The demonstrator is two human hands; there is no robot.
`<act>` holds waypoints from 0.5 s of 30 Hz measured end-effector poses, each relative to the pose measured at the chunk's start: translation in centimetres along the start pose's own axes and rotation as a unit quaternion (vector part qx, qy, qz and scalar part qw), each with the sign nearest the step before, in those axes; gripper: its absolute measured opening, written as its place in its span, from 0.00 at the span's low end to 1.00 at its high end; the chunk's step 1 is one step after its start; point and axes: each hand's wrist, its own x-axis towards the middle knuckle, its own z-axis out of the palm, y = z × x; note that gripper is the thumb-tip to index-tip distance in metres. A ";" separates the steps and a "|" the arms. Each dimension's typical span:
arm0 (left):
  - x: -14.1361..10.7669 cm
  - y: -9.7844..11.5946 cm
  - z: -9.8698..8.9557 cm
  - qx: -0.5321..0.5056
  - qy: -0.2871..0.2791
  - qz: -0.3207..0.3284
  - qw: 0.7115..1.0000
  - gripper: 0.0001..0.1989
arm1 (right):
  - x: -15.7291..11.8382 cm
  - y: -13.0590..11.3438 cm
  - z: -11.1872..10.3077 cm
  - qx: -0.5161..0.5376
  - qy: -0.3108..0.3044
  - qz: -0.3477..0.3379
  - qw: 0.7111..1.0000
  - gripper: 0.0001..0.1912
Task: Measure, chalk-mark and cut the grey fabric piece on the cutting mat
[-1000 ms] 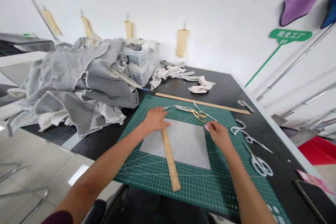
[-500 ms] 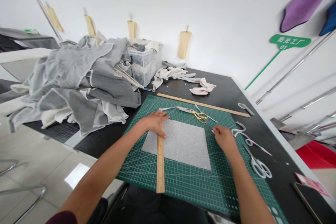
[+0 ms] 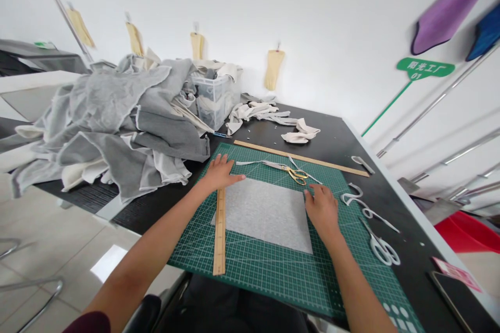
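Note:
A grey fabric rectangle (image 3: 267,213) lies flat on the green cutting mat (image 3: 269,281). Across its left edge runs a short wooden ruler (image 3: 220,234), and my left hand (image 3: 221,173) rests on the ruler's far end with fingers spread. My right hand (image 3: 322,208) is at the fabric's right edge, near the far corner, thumb and forefinger apart, nothing visible in it. Beyond the fabric, gold-handled scissors (image 3: 295,174) lie with thin fabric strips. White-handled scissors (image 3: 383,250) are on the mat's right side, close to a curled white strip (image 3: 367,209).
A long wooden ruler (image 3: 300,157) spans the mat's far side. Grey cloths (image 3: 105,99) are heaped at left beside a clear plastic bin (image 3: 213,96). Cream scraps (image 3: 300,131) lie beyond the mat. A phone (image 3: 461,299) is at the right edge.
My left hand and the short ruler have moved left, towards the fabric's left edge. My right hand has come in to the fabric's right edge, and its fingers have opened.

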 end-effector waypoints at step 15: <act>-2.4 6.2 2.7 -0.053 0.081 0.232 0.968 0.27 | 0.0 -0.7 -0.5 0.054 0.018 -0.006 0.998 0.13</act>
